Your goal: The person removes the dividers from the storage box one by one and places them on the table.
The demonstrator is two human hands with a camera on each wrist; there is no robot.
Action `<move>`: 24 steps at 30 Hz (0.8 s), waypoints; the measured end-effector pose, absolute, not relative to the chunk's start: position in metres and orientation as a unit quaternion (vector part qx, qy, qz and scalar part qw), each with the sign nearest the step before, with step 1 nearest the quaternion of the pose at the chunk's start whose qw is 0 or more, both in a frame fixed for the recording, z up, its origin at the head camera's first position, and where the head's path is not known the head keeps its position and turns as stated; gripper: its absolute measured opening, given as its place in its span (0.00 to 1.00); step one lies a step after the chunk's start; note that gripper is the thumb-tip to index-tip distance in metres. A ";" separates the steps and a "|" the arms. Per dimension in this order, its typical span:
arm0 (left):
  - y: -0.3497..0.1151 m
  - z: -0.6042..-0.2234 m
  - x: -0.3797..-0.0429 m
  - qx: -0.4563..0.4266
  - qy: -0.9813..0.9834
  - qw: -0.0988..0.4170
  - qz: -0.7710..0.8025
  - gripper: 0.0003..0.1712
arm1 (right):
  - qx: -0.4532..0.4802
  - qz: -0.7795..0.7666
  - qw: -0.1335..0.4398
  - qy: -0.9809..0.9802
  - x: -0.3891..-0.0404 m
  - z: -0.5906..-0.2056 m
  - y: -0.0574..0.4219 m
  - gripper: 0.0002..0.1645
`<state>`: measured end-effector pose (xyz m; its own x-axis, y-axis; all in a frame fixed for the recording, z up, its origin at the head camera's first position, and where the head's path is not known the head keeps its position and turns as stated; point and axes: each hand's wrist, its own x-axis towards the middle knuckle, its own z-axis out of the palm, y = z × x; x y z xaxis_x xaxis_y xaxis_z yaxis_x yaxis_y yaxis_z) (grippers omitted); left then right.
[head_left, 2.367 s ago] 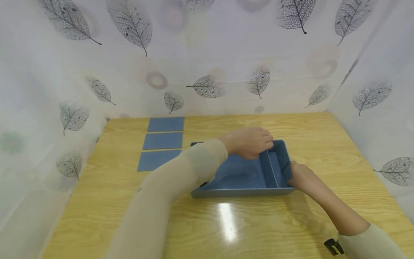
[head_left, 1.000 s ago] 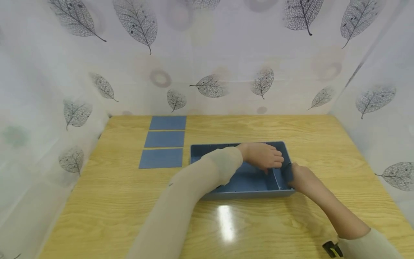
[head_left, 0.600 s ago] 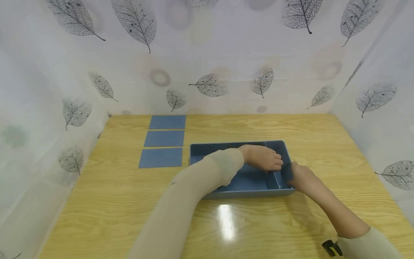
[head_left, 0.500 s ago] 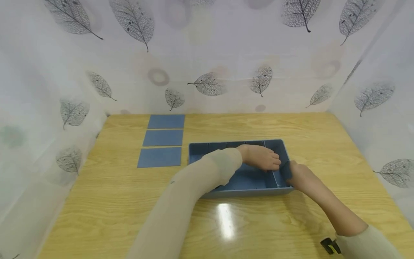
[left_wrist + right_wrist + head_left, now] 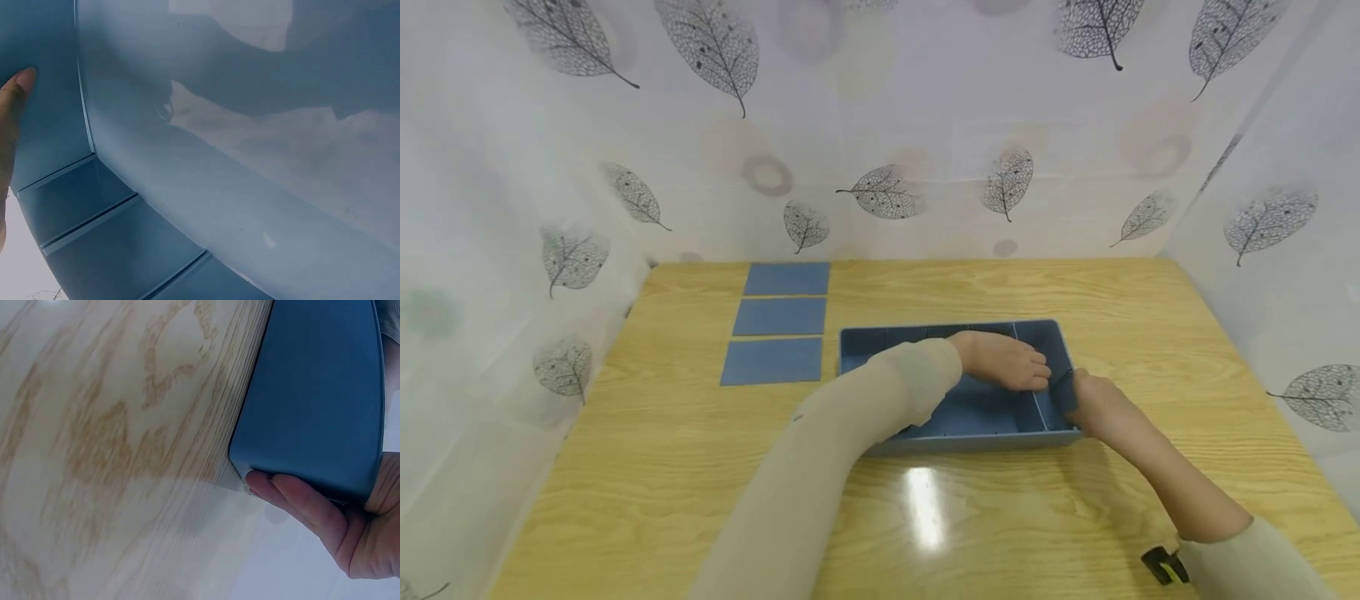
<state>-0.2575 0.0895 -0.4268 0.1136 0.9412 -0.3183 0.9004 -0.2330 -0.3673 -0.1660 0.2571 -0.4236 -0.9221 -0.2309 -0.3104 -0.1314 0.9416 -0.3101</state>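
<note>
A blue rectangular box (image 5: 955, 444) lies lengthwise on the table. Across its right part stands a thin blue divider (image 5: 1028, 414), which sets off a narrow compartment at that end. My left hand (image 5: 1006, 362) reaches into the box and holds the divider at its upper edge; the thumb (image 5: 14, 97) lies flat against its face in the left wrist view, the other fingers hidden behind. At the box's right end my right hand (image 5: 1101, 407) grips the wall. The right wrist view shows its fingers (image 5: 306, 497) against the outside of that corner.
Three flat blue panels, the far one (image 5: 787, 279), the middle one (image 5: 780, 317) and the near one (image 5: 772, 361), lie in a column left of the box on the wooden table (image 5: 647, 467). Leaf-printed white sheeting (image 5: 880, 108) encloses the back and sides.
My left hand has come from the far end of the divider toward its middle and lower into the box, then stayed there. The right hand keeps its grip on the box end.
</note>
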 end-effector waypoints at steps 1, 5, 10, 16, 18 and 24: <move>0.090 -0.426 -0.257 -0.745 -0.617 0.042 0.251 0.21 | -0.094 -0.142 0.174 0.970 -0.166 -0.424 0.257 0.18; 0.091 -0.426 -0.258 -0.743 -0.620 0.038 0.249 0.21 | -0.094 -0.138 0.170 0.971 -0.166 -0.423 0.257 0.18; 0.092 -0.430 -0.258 -0.741 -0.625 0.024 0.244 0.21 | -0.088 -0.147 0.169 0.971 -0.165 -0.425 0.257 0.17; 0.091 -0.431 -0.258 -0.747 -0.618 0.027 0.244 0.21 | -0.085 -0.150 0.168 0.970 -0.164 -0.425 0.256 0.17; 0.091 -0.430 -0.258 -0.749 -0.614 0.034 0.248 0.21 | -0.085 -0.151 0.168 0.970 -0.164 -0.425 0.256 0.17; 0.092 -0.427 -0.257 -0.749 -0.602 0.055 0.272 0.21 | -0.085 -0.158 0.166 0.970 -0.162 -0.424 0.258 0.15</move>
<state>-0.2567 0.0918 -0.4272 0.1279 0.9309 -0.3421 0.8713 -0.2702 -0.4096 -0.1621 0.2577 -0.4236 -0.9308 -0.2168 -0.2944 -0.1118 0.9354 -0.3354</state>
